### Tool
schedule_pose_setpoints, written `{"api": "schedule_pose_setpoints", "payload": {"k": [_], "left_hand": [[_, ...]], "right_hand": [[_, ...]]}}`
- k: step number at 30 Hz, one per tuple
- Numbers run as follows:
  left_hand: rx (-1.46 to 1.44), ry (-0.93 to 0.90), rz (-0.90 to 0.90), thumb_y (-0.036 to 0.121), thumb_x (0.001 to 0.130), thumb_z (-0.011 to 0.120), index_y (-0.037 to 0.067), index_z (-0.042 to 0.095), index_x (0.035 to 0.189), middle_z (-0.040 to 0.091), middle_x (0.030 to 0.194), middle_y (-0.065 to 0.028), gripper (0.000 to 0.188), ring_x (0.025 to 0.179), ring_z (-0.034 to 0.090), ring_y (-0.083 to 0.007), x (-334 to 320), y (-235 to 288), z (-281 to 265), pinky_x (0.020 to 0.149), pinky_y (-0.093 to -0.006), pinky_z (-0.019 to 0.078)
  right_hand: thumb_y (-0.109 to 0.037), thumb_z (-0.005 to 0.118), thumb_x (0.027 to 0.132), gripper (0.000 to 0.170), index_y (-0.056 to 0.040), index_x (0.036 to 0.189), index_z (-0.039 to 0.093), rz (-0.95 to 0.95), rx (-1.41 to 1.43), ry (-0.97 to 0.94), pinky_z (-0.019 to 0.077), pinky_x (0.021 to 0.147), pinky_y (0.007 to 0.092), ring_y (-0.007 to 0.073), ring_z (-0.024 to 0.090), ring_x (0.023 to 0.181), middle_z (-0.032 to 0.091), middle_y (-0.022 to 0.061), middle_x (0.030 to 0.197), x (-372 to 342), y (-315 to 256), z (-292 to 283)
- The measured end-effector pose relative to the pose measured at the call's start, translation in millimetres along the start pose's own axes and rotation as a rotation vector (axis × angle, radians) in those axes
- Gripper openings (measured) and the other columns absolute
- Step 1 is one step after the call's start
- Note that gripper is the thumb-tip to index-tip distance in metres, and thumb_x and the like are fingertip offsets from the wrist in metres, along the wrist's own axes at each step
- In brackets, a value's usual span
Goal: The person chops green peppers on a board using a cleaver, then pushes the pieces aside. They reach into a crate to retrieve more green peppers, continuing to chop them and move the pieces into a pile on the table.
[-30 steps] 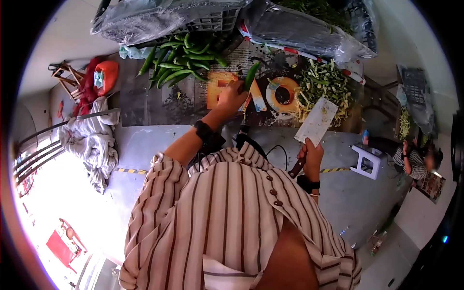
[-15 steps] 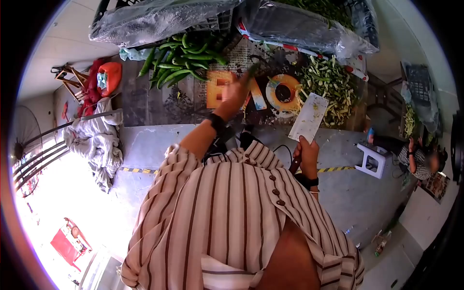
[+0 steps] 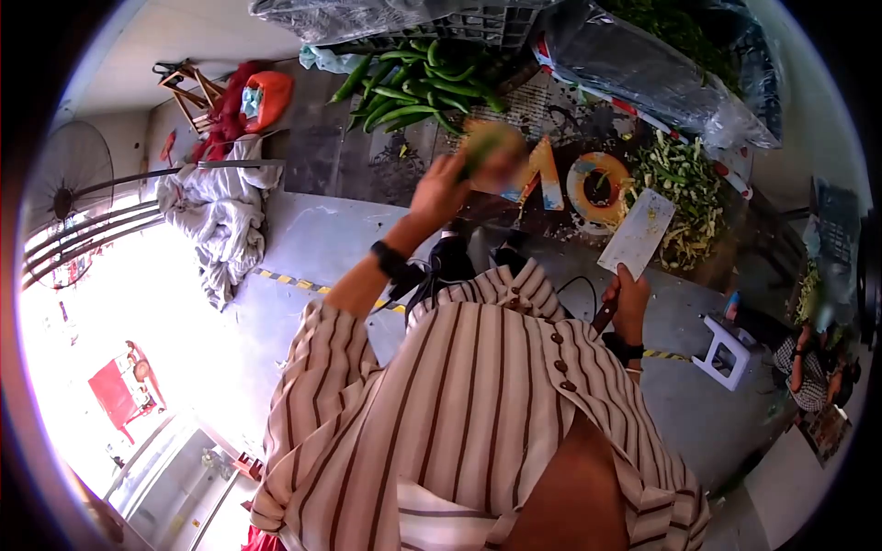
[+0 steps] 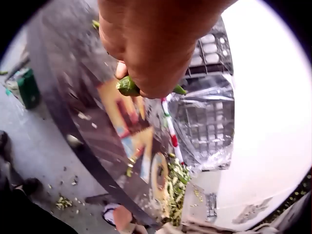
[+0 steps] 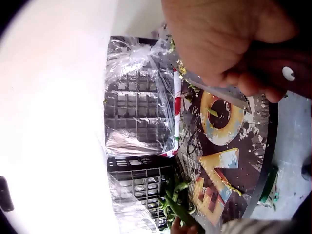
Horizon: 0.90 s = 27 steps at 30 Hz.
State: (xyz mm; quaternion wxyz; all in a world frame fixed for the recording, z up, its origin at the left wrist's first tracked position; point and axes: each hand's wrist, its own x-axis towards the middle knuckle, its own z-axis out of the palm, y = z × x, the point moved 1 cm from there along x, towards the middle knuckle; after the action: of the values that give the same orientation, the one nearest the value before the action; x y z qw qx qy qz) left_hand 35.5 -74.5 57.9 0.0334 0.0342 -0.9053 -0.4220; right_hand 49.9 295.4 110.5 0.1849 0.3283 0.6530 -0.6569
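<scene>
My left hand (image 3: 439,195) holds a green chili pepper (image 4: 127,87) in its curled fingers above the board, near the painted letters. One end of the pepper pokes out by the thumb and the other past the far side of the fist. A cleaver (image 3: 640,230) is in my right hand (image 3: 630,303), gripped by its dark wooden handle. Its broad blade, dotted with bits of pepper, overlaps the near left edge of the chopped pepper heap (image 3: 687,207). Whole green chili peppers (image 3: 427,84) lie piled beyond my left hand.
Black crates lined with clear plastic (image 3: 657,69) line the table's far side. The dark table (image 3: 335,151) has scraps scattered over it. A white stool (image 3: 724,354) stands on the floor at right, near another person (image 3: 808,372). Grey cloth (image 3: 216,207) hangs at left.
The head view has turned, so the table sits farther right and higher. My left hand has shifted left over the painted letters with the pepper. The cleaver stays beside the chopped heap.
</scene>
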Motion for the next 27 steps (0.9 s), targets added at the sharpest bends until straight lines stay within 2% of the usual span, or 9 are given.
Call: {"api": "schedule_pose_setpoints", "payload": {"k": [3, 6, 7, 9, 16, 20, 22, 26, 27], "left_hand": [[0.121, 0.151, -0.022, 0.004, 0.080, 0.061, 0.008, 0.044, 0.133, 0.054, 0.103, -0.0200, 0.056, 0.093, 0.054, -0.0412, -48, -31, -47, 0.079, -0.0443, 0.0464], [0.250, 0.262, -0.312, 0.008, 0.082, 0.059, 0.009, 0.046, 0.132, 0.053, 0.102, -0.0195, 0.052, 0.089, 0.056, -0.0401, -80, -54, -68, 0.075, -0.0460, 0.0465], [0.251, 0.263, -0.311, 0.008, 0.082, 0.059, 0.009, 0.046, 0.132, 0.053, 0.102, -0.0195, 0.052, 0.089, 0.056, -0.0401, -81, -60, -70, 0.075, -0.0460, 0.0465], [0.403, 0.327, -0.487, 0.012, 0.082, 0.061, 0.009, 0.046, 0.133, 0.055, 0.098, -0.0178, 0.054, 0.087, 0.058, -0.0374, -83, -69, -72, 0.073, -0.0450, 0.0471], [0.465, 0.189, -0.427, 0.017, 0.078, 0.062, 0.012, 0.049, 0.133, 0.055, 0.096, -0.0152, 0.057, 0.086, 0.058, -0.0353, -49, -66, -45, 0.071, -0.0451, 0.0470], [0.422, 0.065, -0.160, 0.016, 0.075, 0.063, 0.013, 0.050, 0.130, 0.056, 0.096, -0.0148, 0.056, 0.084, 0.059, -0.0368, -41, -47, -17, 0.068, -0.0455, 0.0493], [0.390, -0.030, -0.142, 0.017, 0.075, 0.063, 0.012, 0.049, 0.131, 0.056, 0.096, -0.0149, 0.058, 0.082, 0.060, -0.0374, -38, -35, 0, 0.068, -0.0456, 0.0501], [0.308, -0.174, -0.063, 0.019, 0.075, 0.059, 0.011, 0.044, 0.133, 0.055, 0.099, -0.0156, 0.060, 0.086, 0.061, -0.0376, -28, -12, 34, 0.070, -0.0474, 0.0512], [0.286, -0.189, -0.032, 0.019, 0.075, 0.060, 0.012, 0.039, 0.136, 0.054, 0.104, -0.0178, 0.065, 0.086, 0.061, -0.0381, -25, -5, 44, 0.069, -0.0480, 0.0517]], "right_hand": [[-0.016, 0.055, 0.090, 0.016, -0.0054, 0.082, 0.047, -0.010, -0.037, -0.043, 0.0401, 0.040, 0.0307, 0.0134, 0.044, 0.042, 0.044, 0.0012, 0.059, 8, -4, 10], [-0.016, 0.054, 0.090, 0.016, -0.0052, 0.081, 0.047, -0.006, -0.066, -0.080, 0.0392, 0.041, 0.0304, 0.0132, 0.044, 0.043, 0.044, 0.0012, 0.059, 9, -13, 25], [-0.017, 0.054, 0.090, 0.016, -0.0051, 0.081, 0.047, -0.010, -0.087, -0.089, 0.0392, 0.041, 0.0304, 0.0130, 0.044, 0.043, 0.044, 0.0012, 0.059, 11, -14, 29], [-0.017, 0.054, 0.090, 0.017, -0.0051, 0.081, 0.046, -0.012, -0.114, -0.098, 0.0392, 0.041, 0.0303, 0.0129, 0.044, 0.043, 0.044, 0.0013, 0.059, 11, -17, 35], [-0.017, 0.055, 0.090, 0.023, -0.0052, 0.071, 0.047, -0.062, -0.188, -0.101, 0.0397, 0.042, 0.0291, 0.0119, 0.046, 0.042, 0.046, 0.0010, 0.056, 7, -22, 37], [-0.017, 0.056, 0.089, 0.023, -0.0044, 0.072, 0.048, -0.084, -0.146, -0.078, 0.0398, 0.040, 0.0282, 0.0115, 0.046, 0.041, 0.046, 0.0012, 0.056, 5, -15, 28], [-0.018, 0.057, 0.089, 0.014, -0.0069, 0.086, 0.049, -0.055, -0.130, -0.083, 0.0396, 0.041, 0.0290, 0.0115, 0.046, 0.044, 0.047, 0.0001, 0.060, 6, -9, 19], [-0.018, 0.057, 0.089, 0.013, -0.0066, 0.086, 0.050, -0.044, -0.088, -0.022, 0.0401, 0.040, 0.0288, 0.0116, 0.046, 0.044, 0.047, 0.0002, 0.059, 2, 0, 5], [-0.018, 0.056, 0.089, 0.019, -0.0053, 0.077, 0.051, -0.049, -0.114, 0.013, 0.0393, 0.040, 0.0282, 0.0120, 0.047, 0.041, 0.048, 0.0012, 0.055, 0, 0, 3]]}}
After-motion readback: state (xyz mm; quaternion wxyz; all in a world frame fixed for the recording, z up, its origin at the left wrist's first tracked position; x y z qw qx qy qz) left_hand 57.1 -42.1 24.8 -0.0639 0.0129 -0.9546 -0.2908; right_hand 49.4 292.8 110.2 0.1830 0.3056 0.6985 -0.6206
